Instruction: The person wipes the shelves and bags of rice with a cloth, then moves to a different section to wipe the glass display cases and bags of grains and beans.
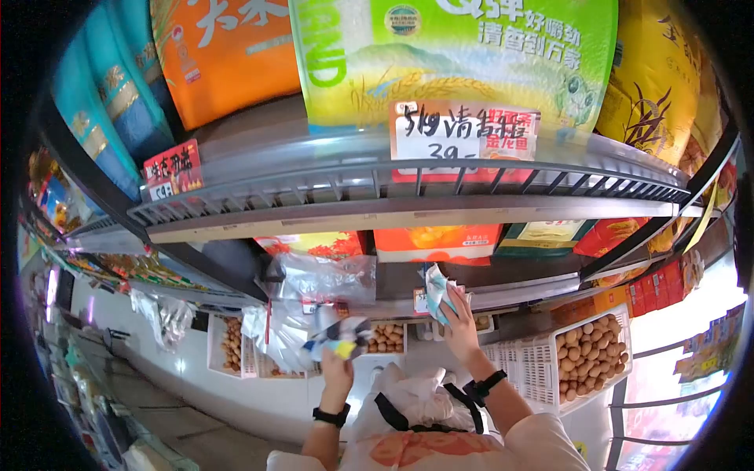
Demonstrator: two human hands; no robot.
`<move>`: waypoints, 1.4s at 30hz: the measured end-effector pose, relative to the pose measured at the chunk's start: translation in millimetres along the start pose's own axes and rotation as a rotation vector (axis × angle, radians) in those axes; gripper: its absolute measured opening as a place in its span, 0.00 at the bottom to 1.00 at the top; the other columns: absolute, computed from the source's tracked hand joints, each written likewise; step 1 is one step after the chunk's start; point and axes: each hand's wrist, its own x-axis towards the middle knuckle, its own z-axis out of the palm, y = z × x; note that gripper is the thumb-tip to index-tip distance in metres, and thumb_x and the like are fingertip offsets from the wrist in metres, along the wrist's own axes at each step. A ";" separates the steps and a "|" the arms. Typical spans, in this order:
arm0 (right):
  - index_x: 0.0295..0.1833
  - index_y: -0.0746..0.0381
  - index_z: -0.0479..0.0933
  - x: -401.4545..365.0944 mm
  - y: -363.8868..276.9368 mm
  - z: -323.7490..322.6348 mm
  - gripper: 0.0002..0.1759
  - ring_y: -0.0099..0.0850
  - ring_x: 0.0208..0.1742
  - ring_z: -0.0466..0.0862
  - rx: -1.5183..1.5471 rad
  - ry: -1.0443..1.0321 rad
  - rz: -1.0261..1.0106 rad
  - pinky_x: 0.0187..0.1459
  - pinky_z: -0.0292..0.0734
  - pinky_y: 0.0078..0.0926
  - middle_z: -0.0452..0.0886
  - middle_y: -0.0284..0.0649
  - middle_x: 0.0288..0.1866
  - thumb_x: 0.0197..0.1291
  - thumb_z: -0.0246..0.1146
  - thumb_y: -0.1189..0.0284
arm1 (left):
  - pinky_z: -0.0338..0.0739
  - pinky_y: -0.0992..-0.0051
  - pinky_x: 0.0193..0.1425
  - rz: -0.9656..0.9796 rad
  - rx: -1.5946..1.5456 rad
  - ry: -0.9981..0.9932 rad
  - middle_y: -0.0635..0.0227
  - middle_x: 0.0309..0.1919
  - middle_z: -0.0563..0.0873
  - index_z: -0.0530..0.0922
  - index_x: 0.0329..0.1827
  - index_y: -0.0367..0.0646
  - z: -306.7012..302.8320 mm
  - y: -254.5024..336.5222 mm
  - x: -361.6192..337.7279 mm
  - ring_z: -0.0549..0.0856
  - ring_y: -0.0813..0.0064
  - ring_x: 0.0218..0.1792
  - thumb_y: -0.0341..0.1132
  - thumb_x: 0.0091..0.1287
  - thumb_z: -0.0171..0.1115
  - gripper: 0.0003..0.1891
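Note:
In my left hand is a crumpled, multicoloured cloth or packet, blurred, in front of hanging clear plastic bags. My right hand, raised to the lower shelf edge, holds a white and light-blue cloth near a small price tag. Both wrists wear black bands. The fingers of my left hand are partly hidden by what it grips.
Large rice bags stand on the upper shelf, behind a black wire rail with price cards. Below are orange and red packages. White crates of brown eggs or round produce stand underneath.

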 end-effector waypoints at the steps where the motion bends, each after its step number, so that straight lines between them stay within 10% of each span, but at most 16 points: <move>1: 0.53 0.67 0.76 -0.5 1.5 -0.3 0.29 0.47 0.72 0.60 -0.002 0.003 -0.036 0.70 0.58 0.43 0.64 0.45 0.69 0.39 0.56 0.90 | 0.70 0.55 0.46 0.030 0.027 -0.121 0.49 0.41 0.78 0.78 0.45 0.38 8.6 8.3 5.8 0.75 0.46 0.43 0.22 0.51 0.59 0.16; 6: 0.54 0.66 0.76 0.0 -4.5 3.0 0.31 0.47 0.71 0.61 0.004 0.033 -0.015 0.70 0.59 0.42 0.63 0.46 0.69 0.37 0.56 0.90 | 0.70 0.59 0.43 -0.090 -0.260 -0.176 0.53 0.37 0.77 0.77 0.48 0.39 47.4 31.0 56.8 0.76 0.51 0.40 0.23 0.51 0.57 0.18; 11: 0.55 0.65 0.76 -3.4 -5.9 3.0 0.32 0.48 0.70 0.62 -0.020 0.022 -0.008 0.69 0.60 0.43 0.63 0.46 0.69 0.37 0.57 0.90 | 0.71 0.60 0.47 0.071 0.117 -0.013 0.53 0.40 0.77 0.74 0.56 0.40 40.1 17.6 64.8 0.76 0.52 0.44 0.21 0.50 0.56 0.25; 20: 0.56 0.62 0.76 4.5 -33.9 57.4 0.35 0.47 0.70 0.63 -0.082 -0.008 -0.254 0.69 0.59 0.45 0.65 0.47 0.68 0.33 0.59 0.86 | 0.65 0.59 0.63 -0.318 0.124 0.122 0.43 0.58 0.72 0.66 0.64 0.34 -19.6 -66.8 68.5 0.71 0.45 0.59 0.15 0.55 0.48 0.29; 29: 0.58 0.61 0.72 10.5 -73.2 91.9 0.27 0.41 0.74 0.56 -0.128 -0.197 -0.374 0.72 0.56 0.40 0.56 0.44 0.73 0.48 0.57 0.81 | 0.63 0.60 0.66 -0.325 0.120 0.173 0.41 0.61 0.69 0.65 0.66 0.35 -11.0 -93.8 62.4 0.69 0.43 0.61 0.16 0.55 0.49 0.31; 42: 0.56 0.54 0.76 -35.8 34.7 -5.2 0.25 0.39 0.71 0.64 -0.170 0.038 -0.125 0.68 0.64 0.39 0.63 0.39 0.71 0.49 0.56 0.78 | 0.65 0.58 0.62 -0.161 0.054 -0.074 0.43 0.55 0.73 0.66 0.62 0.31 40.4 20.0 35.9 0.72 0.44 0.56 0.15 0.55 0.48 0.27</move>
